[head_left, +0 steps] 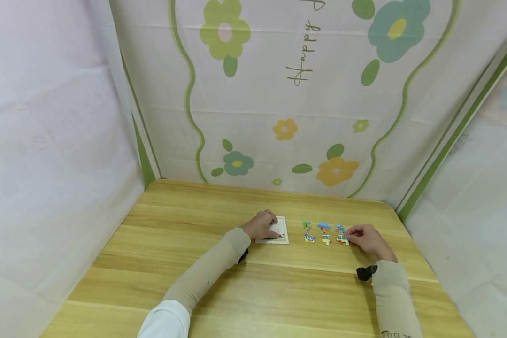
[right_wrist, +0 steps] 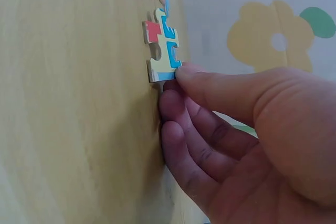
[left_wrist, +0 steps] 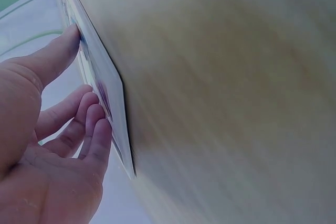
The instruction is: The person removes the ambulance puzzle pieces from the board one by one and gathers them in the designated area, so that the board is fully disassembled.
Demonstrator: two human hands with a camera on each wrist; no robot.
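A flat white puzzle tray (head_left: 286, 227) lies on the table, with a bit of coloured picture along its near side. My left hand (head_left: 262, 226) is over it, thumb and fingertips resting on its face in the left wrist view; the hand hides part of the tray. Farther right, my right hand (head_left: 366, 238) pinches the edge of a jigsaw piece (right_wrist: 164, 56) between thumb and fingers. That piece is yellow, blue and red, and lies close to the tabletop. More jigsaw pieces (head_left: 324, 226) are laid out in two rows between the hands.
The wooden table (head_left: 279, 291) ends at the back against a flowered cloth wall (head_left: 253, 94). Cloth walls also stand on the left and right. A black wrist camera (head_left: 366, 272) sits under the right wrist.
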